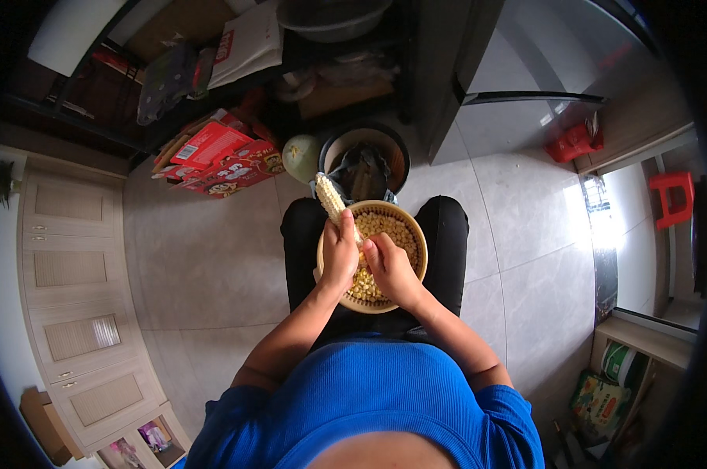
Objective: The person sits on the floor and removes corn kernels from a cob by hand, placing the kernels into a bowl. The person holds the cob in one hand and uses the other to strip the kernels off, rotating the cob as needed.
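Observation:
A pale corn cob (329, 195) slants over a tan basket (422, 270) between my knees. My left hand (340, 256) is wrapped round the cob's middle, and the cob's upper end sticks out beyond the basket's far rim. Against the cob's lower end, my right hand (392, 270) is closed with its thumb pressed on it. Loose yellow corn kernels (396, 228) fill much of the basket beneath both hands. The part of the cob inside my fingers is hidden.
Just beyond the basket stands a round bin (400, 152) with a dark liner. A pale green melon-like thing (300, 158) and red cartons (228, 168) sit to its left. A grey refrigerator (525, 70) rises at the far right, near a red bag (576, 142).

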A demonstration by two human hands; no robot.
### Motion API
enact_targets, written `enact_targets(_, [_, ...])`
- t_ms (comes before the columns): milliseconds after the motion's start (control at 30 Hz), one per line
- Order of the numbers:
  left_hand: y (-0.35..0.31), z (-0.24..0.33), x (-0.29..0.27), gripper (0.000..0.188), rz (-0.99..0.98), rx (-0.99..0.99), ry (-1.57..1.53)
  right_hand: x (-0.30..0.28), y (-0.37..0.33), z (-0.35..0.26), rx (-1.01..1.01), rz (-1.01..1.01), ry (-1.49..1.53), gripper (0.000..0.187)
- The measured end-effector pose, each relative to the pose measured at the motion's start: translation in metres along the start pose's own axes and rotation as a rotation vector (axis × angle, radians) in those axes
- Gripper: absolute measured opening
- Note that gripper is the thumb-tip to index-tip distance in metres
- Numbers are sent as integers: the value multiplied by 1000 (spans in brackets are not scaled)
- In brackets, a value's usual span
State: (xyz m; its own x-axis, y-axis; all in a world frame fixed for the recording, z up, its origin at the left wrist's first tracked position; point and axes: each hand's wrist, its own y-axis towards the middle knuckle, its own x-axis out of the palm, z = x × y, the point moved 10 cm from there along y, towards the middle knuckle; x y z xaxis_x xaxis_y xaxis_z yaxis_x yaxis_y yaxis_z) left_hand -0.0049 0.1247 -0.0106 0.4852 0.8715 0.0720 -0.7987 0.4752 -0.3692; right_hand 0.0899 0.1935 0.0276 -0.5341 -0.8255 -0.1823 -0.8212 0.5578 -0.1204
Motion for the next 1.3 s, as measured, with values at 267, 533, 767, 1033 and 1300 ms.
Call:
enact_targets(267, [-3, 2, 6, 32, 8, -45, -35, -1, 0, 20, -5, 17, 71, 17])
enact_targets(533, [2, 6, 12, 30, -92, -5, 105, 4, 4, 8, 55, -133, 15, 24])
enact_targets(767, [6, 6, 12, 32, -111, -69, 32, 7, 4, 30, 86, -70, 226, 20])
enact_targets(1033, [8, 9, 12, 29, -145, -121, -117, -4, 6, 2, -99, 27, 206, 18])
enact_targets(1300, [6, 4, 16, 31, -169, -251, -214, -17, 4, -9, -71, 31, 170, 14])
